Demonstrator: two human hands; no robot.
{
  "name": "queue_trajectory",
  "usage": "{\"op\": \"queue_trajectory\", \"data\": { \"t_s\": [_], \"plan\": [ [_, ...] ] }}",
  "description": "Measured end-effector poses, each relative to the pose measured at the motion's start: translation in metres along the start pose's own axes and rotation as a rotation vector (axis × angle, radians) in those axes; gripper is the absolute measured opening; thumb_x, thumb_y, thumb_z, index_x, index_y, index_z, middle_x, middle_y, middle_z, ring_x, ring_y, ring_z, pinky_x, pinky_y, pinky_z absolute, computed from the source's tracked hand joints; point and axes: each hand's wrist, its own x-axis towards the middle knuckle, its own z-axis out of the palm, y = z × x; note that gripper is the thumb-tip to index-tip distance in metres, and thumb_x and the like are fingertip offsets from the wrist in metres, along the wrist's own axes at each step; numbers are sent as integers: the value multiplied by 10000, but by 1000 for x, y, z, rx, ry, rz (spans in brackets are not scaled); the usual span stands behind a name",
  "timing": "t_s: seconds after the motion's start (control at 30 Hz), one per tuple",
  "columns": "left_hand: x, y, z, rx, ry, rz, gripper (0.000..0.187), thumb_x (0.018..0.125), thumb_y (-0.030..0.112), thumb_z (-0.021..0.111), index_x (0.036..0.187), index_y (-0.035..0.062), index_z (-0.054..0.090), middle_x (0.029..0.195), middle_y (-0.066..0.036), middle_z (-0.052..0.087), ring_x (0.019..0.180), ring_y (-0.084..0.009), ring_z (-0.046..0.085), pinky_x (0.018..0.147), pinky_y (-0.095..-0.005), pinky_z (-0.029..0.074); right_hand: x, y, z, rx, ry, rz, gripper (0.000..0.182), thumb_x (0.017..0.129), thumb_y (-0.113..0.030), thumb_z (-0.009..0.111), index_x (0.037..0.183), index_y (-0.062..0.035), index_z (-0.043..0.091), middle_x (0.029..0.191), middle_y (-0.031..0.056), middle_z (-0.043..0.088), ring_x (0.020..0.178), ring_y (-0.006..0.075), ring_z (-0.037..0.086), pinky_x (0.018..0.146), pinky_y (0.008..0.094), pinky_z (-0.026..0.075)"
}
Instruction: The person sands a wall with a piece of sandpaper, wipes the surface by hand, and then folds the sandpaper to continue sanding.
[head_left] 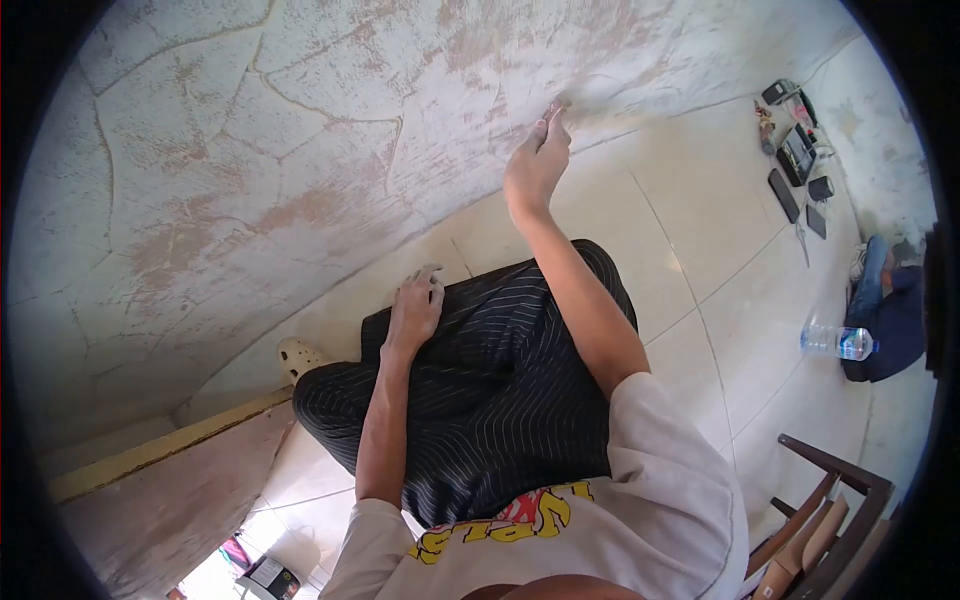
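My right hand (pixel 538 172) reaches out to the low part of the wall (pixel 330 120), just above where it meets the floor. Its fingers are closed together with the tips against the wall; a small reddish-brown bit shows there, too small to name. The wall is whitish and rough, with brown patches and raised lines like stone joints. My left hand (pixel 415 310), dusty on the fingers, rests on the dark striped trousers (pixel 480 400) near the knee. Those fingers are loosely spread, and nothing is in them.
Tiled floor (pixel 690 330) runs below the wall. A phone (pixel 783 195), a black box (pixel 797 155) and other small items lie at right. Nearby are a plastic bottle (pixel 838 342), dark clothing (pixel 890 330) and a wooden chair (pixel 835 460). A board (pixel 180 480) stands at left.
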Motion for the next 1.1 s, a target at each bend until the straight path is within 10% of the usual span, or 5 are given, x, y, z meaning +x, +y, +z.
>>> {"op": "queue_trajectory", "data": {
  "t_s": [0.5,0.57,0.67,1.1],
  "plan": [
    [-3,-4,0,83,-8,1,275,907,84,568,1172,15,591,999,-237,653,959,-423,613,855,-512,469,-2,4,8,-67,87,47,544,929,65,393,1462,101,293,1333,304,432,1246,398,493,1053,417,406],
    [2,1,-2,34,4,7,275,907,84,567,1172,16,592,995,-236,653,957,-423,613,855,-507,472,-7,3,3,-84,114,-14,436,1042,-165,367,1390,85,445,1288,333,524,1182,419,546,1000,414,429],
    [-7,5,0,-14,-16,-19,273,908,85,563,1170,15,592,987,-235,653,955,-423,614,856,-498,476,20,-8,3,-92,183,157,489,981,1,391,1456,88,319,1296,324,463,1206,416,516,1025,416,425],
    [1,7,-2,-5,11,11,283,939,107,546,1202,3,572,992,-228,659,975,-394,623,862,-464,486,1,11,4,36,40,24,460,1014,-49,354,1445,110,324,1390,322,421,1296,402,462,1050,405,420]
  ]
}}
